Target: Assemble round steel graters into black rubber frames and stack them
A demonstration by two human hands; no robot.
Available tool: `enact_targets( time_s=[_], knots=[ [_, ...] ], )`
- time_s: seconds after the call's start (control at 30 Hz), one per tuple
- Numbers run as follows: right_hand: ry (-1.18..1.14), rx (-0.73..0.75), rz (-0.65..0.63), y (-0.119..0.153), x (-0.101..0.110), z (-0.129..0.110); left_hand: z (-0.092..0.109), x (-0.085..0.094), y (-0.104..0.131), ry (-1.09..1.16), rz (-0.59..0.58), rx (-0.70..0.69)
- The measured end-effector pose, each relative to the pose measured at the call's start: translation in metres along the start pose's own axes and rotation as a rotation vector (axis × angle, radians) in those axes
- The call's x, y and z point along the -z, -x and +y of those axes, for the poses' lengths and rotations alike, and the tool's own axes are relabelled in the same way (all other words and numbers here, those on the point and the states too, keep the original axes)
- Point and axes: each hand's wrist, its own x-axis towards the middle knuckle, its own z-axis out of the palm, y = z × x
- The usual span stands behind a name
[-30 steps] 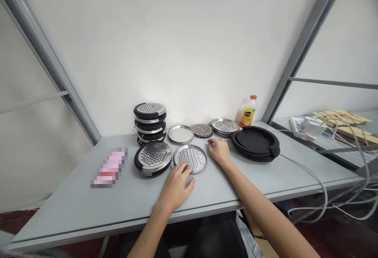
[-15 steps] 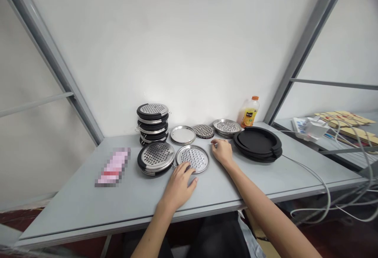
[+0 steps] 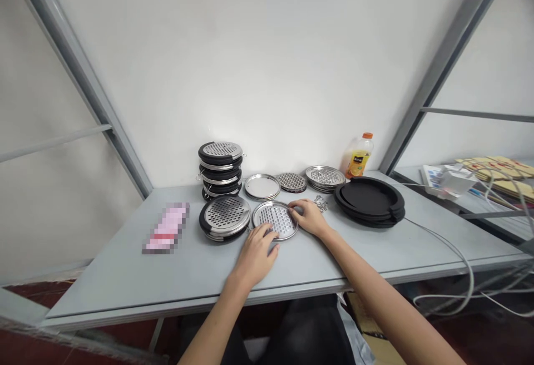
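Observation:
A round metal grater disc (image 3: 273, 215) lies on the table between my two hands. My left hand (image 3: 255, 255) rests at its near left edge, fingers spread and fingertips on the rim. At the right rim, my right hand (image 3: 309, 217) has its fingers drawn together; whatever is between them is hidden. Small metal clips (image 3: 321, 203) lie just beyond my right hand. Left of the disc sits a low pile of graters with black rims (image 3: 227, 216). Behind are plain metal discs (image 3: 262, 185), smaller grater discs (image 3: 292, 181) and a stack of grater discs (image 3: 325, 176).
A tall stack of black-rimmed graters (image 3: 221, 167) stands at the back left. On the right are black round trays (image 3: 369, 201) and an orange-capped bottle (image 3: 359, 156). A blurred pink item (image 3: 167, 228) lies left. White cables (image 3: 463, 265) hang over the right side.
My right hand has moved left from the clips to the grater disc's right rim, uncovering the clips. My left hand stays by the disc. The view has shifted slightly.

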Motion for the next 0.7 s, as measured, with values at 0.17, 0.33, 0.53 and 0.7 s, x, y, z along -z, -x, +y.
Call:
enact_targets(
  time_s=[0.17,0.33,0.53,0.7],
  knots=[
    [0.006,-0.032,-0.007,-0.0008,-0.0008,0.0015,0.0009,0.0004,-0.0001,0.016,0.021,0.011],
    [-0.006,0.003,0.003,-0.0003,-0.0018,-0.0001,-0.0014,-0.0013,0.0008,0.005,0.020,0.020],
    [-0.023,0.034,-0.007,-0.0005,-0.0006,-0.0008,-0.0036,-0.0027,0.0009,-0.011,0.026,0.047],
    [-0.028,0.034,-0.007,0.0018,-0.0035,-0.0006,-0.0032,-0.0019,0.0008,0.005,0.037,0.042]
  ],
)
